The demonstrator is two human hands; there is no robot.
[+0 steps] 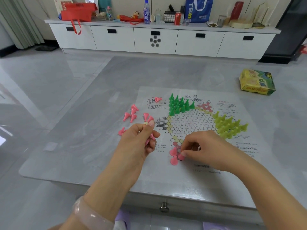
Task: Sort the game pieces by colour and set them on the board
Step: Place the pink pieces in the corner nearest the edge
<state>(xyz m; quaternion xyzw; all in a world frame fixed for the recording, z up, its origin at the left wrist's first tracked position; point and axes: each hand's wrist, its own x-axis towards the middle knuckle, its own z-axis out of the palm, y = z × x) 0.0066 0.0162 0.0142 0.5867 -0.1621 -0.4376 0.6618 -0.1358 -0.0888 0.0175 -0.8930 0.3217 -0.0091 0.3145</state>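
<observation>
pinching a pink piece (181,156) onto the board (191,123), right hand (201,149); left hand (141,140) grips spare pink pieces (152,136).

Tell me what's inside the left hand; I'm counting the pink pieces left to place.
Pink pieces poke out between the left hand's curled fingers; the palm hides how many.

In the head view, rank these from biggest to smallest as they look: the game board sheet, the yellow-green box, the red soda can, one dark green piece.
1. game board sheet
2. yellow-green box
3. red soda can
4. dark green piece
The can stands much farther away, so its true size against the piece is unsure.
</observation>
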